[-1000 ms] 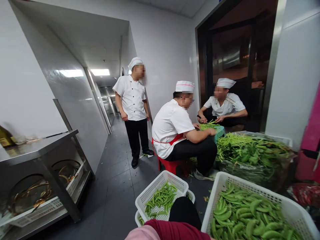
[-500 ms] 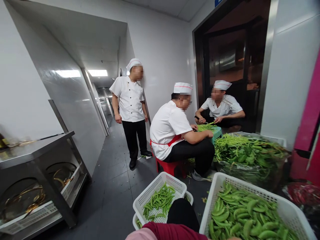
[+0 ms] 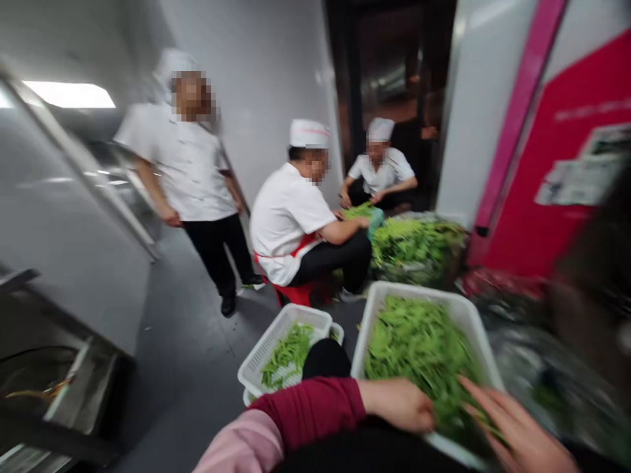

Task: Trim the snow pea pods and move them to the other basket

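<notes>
In the head view, green pea pods (image 3: 411,338) fill a large white plastic basket (image 3: 362,328) in front of me. My left hand (image 3: 401,404) reaches over the basket's near left corner with its fingers curled closed; whatever they hold is hidden. At the basket's near right side, my right hand (image 3: 517,427) has its fingers stretched out over the pods. Motion blur hides whether its fingertips touch a pod. A smaller white basket (image 3: 252,358) stands to the left, holding a looser layer of green pods (image 3: 290,351).
A co-worker on a red stool (image 3: 296,292) and another crouching person handle green stems. Leafy greens (image 3: 419,246) are heaped behind the large basket. Someone stands at the left beside a wall. Clear plastic bags (image 3: 537,361) lie at right; a metal shelf (image 3: 83,387) is at lower left.
My view has swung to the right and downward, so the scene shifts left and blurs. Both my hands now show at the large basket; earlier they were almost entirely out of view.
</notes>
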A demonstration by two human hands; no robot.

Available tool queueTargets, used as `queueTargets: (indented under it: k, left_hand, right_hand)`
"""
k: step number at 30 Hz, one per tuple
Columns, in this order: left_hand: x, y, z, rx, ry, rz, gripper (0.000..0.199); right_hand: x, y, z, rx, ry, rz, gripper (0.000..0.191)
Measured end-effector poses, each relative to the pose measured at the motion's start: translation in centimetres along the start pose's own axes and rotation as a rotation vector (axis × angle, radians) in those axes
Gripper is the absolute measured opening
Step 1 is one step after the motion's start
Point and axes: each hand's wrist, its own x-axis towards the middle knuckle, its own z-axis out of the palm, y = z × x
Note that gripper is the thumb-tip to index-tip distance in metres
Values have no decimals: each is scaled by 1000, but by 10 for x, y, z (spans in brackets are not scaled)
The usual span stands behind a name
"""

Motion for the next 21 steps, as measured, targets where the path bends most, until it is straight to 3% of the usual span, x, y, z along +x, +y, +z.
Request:
queueTargets:
  k: [2,3,6,10,14,16,19,21]
  left_hand:
    - [-5,1,-4,140,101,42,15]
    - [-6,0,-6,159,133,73,16]
    - [-5,-6,-5,98,198,112,19]
    - [-3,-7,7,-146,317,-38,24]
    - [4,-9,14,-409,438,-176,25]
    - [8,-13,14,-496,466,-227,22]
    - [10,-21,15,-578,430,-312,17]
    - [9,-24,17,-694,369,-370,15]
  right_hand:
    - [3,-14,-4,-77,-340,-190,33]
    - [7,-20,-5,-121,-425,-209,32]
    - [21,-32,-3,-158,-455,-113,16]
    - [21,-40,12,182,-247,115,11]
    - [17,-38,41,865,-32,633,23]
    - [24,-26,45,1082,99,768,28]
    - [48,7,30,1025,327,792,26]
    - [65,33,16,734,272,790,21]
